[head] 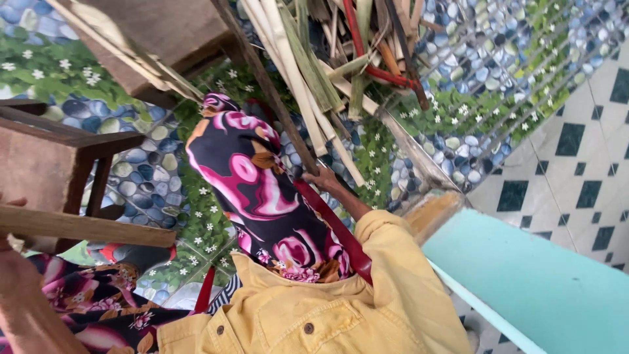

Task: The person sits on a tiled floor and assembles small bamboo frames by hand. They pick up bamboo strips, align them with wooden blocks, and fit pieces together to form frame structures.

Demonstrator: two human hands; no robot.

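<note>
While the stick (262,82) is running slantwise from the top of the view down past the floral knee (252,177), the right hand (324,178) is gripping its lower end, fingers curled tight around it. The stick is crossing in front of a bundle of pale and green strips (308,78) leaning above the pebble-print floor (141,167). The left hand (8,202) is showing only as a sliver at the left edge beside 1 wooden slat (85,227), so its grip cannot be told. 2 wooden stools (39,164) are standing left.
</note>
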